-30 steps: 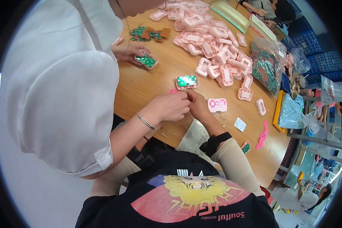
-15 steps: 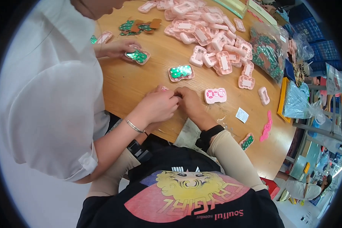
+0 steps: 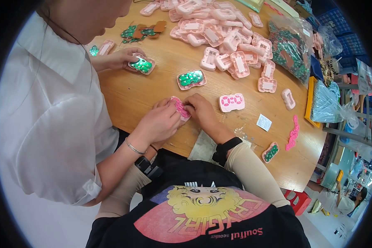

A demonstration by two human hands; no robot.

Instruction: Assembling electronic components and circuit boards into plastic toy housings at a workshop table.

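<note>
Between my hands is a pink controller shell (image 3: 180, 108) with darker pink rubber button pieces on its face. My left hand (image 3: 161, 103) holds its far left side, mostly hidden behind a co-worker's hand (image 3: 162, 121) wearing a bracelet, which reaches over my left arm to the same shell. My right hand (image 3: 199, 108) has its fingers closed at the shell's right edge, touching the pink rubber. Above it lies an open shell with a green circuit board (image 3: 191, 78). To the right rests a pink-and-white controller (image 3: 232, 102) with pink buttons.
A heap of pale pink shells (image 3: 223, 31) covers the table's far side. Beside it stands a clear bag of green boards (image 3: 291, 47). The co-worker's other hand (image 3: 128, 58) holds a shell with a board. Rubber pieces (image 3: 293, 133) and a white paper square (image 3: 264, 122) lie right.
The pink shell between the hands has come into clearer view, showing its pink rubber pieces. My right hand's fingers have shifted toward its edge. The whole view has moved slightly.
</note>
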